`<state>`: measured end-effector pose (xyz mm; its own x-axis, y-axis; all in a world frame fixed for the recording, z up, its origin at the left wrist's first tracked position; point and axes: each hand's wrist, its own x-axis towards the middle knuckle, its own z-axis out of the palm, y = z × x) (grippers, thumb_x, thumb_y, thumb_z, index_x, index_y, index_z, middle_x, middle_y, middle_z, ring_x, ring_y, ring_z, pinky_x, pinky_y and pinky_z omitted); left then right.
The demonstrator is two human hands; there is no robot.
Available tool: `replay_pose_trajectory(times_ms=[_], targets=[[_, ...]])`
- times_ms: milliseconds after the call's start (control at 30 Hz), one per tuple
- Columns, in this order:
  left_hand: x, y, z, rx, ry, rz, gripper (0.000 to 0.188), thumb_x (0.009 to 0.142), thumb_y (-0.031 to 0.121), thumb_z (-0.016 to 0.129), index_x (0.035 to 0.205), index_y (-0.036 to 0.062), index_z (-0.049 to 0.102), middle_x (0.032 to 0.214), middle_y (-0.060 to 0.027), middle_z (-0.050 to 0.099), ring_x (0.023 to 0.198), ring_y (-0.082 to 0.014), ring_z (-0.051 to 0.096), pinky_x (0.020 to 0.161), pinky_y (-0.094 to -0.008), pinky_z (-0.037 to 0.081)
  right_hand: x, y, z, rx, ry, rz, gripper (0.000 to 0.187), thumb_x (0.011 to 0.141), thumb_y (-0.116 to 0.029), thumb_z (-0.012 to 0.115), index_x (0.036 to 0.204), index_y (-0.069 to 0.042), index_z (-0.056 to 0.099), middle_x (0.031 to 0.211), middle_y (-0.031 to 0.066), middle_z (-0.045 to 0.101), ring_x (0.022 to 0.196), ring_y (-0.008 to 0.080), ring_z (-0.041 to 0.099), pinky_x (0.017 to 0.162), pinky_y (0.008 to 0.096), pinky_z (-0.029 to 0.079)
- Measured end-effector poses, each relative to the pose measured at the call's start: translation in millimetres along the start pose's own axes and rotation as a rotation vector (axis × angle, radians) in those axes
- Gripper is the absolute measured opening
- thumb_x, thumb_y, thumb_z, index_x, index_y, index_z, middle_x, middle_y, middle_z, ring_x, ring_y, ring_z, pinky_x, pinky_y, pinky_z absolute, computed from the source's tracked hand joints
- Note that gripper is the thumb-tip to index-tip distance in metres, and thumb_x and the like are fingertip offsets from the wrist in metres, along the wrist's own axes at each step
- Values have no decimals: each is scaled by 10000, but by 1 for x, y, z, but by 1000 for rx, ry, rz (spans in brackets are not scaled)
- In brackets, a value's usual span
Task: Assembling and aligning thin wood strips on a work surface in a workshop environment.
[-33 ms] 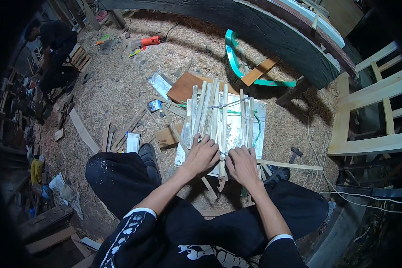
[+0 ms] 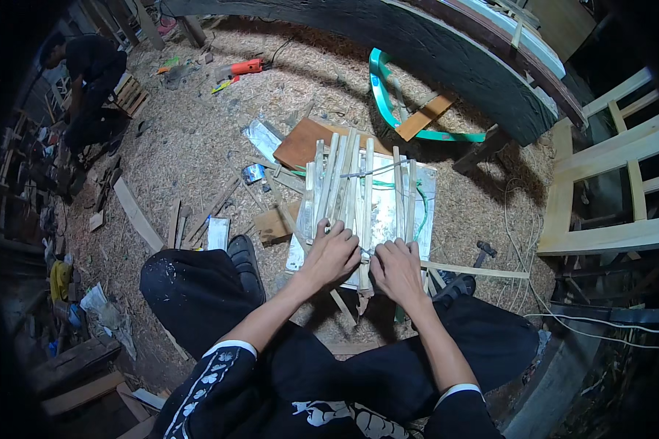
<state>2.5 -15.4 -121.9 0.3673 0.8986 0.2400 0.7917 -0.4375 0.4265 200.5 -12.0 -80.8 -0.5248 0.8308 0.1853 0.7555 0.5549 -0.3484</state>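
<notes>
Several narrow wooden slats (image 2: 334, 179) lie side by side, pointing away from me, on a white stained board (image 2: 426, 196) on the ground. A thin dark strip (image 2: 373, 170) crosses them near their far ends, and green string (image 2: 423, 208) loops at their right. My left hand (image 2: 334, 251) rests over the near part of the slats, fingers curled and closed. Just right of it, my right hand (image 2: 397, 268) is closed too, its fingertips bent down. Between them a slat's near end sticks out toward me. What their fingertips pinch is too small to make out.
Shavings cover the floor. Around the slats lie a brown board (image 2: 300, 144), a blue can (image 2: 254, 173), a hammer (image 2: 483, 252) and a red power tool (image 2: 247, 66). A turquoise curved piece (image 2: 378, 84) lies beneath a dark beam (image 2: 447, 55). A person (image 2: 95, 62) bends at far left.
</notes>
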Motion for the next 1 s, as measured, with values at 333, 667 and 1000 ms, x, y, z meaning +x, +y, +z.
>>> replay_pose_trajectory(times_ms=[333,667,1000], targets=[[-2,4,7,-47,38,-59,135,857,206,674,812,79,656,829,-62,627,947,-256,563,922,-522,303,-2,3,13,17,18,6,123,856,-148,657,793,-50,618,767,109,613,854,287,549,851,461,350],[-3,6,-1,-96,5,-81,153,864,218,682,826,70,676,816,-78,636,951,-263,560,885,-502,304,-2,1,10,23,-8,25,141,862,-153,638,772,-44,635,767,120,637,892,288,576,907,485,354],[0,4,-23,-179,15,-122,148,896,221,685,890,73,688,908,-75,623,973,-270,560,967,-498,302,1,7,-12,47,10,102,152,911,-205,687,893,-56,661,900,102,654,936,289,579,923,476,347]])
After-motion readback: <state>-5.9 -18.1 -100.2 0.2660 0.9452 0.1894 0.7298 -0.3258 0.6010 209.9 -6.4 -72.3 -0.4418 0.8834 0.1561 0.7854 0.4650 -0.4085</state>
